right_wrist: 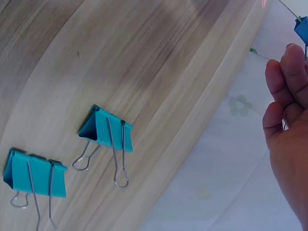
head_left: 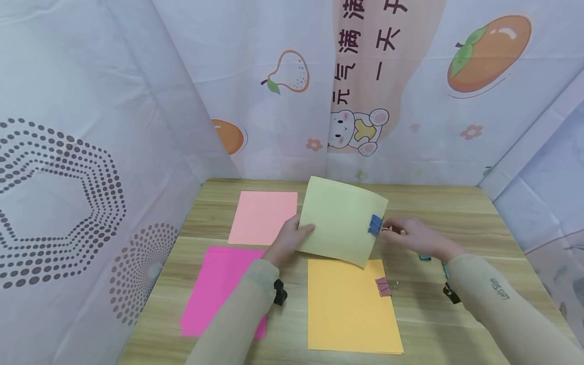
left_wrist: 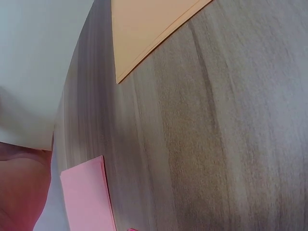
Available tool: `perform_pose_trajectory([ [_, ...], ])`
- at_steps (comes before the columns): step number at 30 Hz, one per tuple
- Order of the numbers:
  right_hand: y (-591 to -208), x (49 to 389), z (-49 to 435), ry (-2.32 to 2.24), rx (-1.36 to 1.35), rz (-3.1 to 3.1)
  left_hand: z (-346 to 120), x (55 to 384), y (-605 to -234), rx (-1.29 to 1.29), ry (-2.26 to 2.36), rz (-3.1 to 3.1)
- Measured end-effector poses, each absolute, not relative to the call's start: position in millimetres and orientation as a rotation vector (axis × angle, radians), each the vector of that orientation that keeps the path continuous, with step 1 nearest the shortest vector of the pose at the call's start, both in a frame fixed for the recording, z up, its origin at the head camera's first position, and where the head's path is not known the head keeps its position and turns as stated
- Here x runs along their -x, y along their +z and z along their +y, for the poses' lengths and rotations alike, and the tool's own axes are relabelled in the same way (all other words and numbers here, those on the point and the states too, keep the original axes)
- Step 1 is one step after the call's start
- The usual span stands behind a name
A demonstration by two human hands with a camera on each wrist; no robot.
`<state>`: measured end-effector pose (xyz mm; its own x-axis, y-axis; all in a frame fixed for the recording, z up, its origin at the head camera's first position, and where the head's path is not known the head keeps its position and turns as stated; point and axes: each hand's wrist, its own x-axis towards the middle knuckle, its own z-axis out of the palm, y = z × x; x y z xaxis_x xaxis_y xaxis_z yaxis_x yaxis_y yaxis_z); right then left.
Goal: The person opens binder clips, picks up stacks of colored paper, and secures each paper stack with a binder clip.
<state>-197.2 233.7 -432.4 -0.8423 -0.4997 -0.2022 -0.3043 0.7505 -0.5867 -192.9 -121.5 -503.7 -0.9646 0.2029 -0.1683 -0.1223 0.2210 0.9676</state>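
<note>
A stack of pale yellow paper sheets (head_left: 342, 218) is held up, tilted, above the wooden table. My left hand (head_left: 288, 238) grips its left edge, the thumb on top and the fingers underneath. On the right edge sits a blue binder clip (head_left: 375, 224), with its jaws over the paper. My right hand (head_left: 412, 235) pinches the clip's wire handle. In the right wrist view, part of the blue clip shows at the upper right corner, beyond the curled fingers of that hand (right_wrist: 291, 125). Only part of my left hand (left_wrist: 21, 190) appears in its own wrist view, without the pale yellow sheets.
Orange-yellow sheets (head_left: 349, 309) with a pink binder clip (head_left: 383, 287) lie in front. Light pink paper (head_left: 264, 215) and magenta paper (head_left: 223, 284) are at the left. Two teal binder clips, one nearer the edge (right_wrist: 108, 132), rest at the right. A printed curtain (head_left: 274, 126) hangs behind.
</note>
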Motion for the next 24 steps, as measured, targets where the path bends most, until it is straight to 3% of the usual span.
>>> perform_pose_trajectory([
  [24, -438.2, 206.0, 226.4, -0.99, 0.334, 2.581, -115.0, 198.4, -512.4, -0.052, 1.758, 2.259],
])
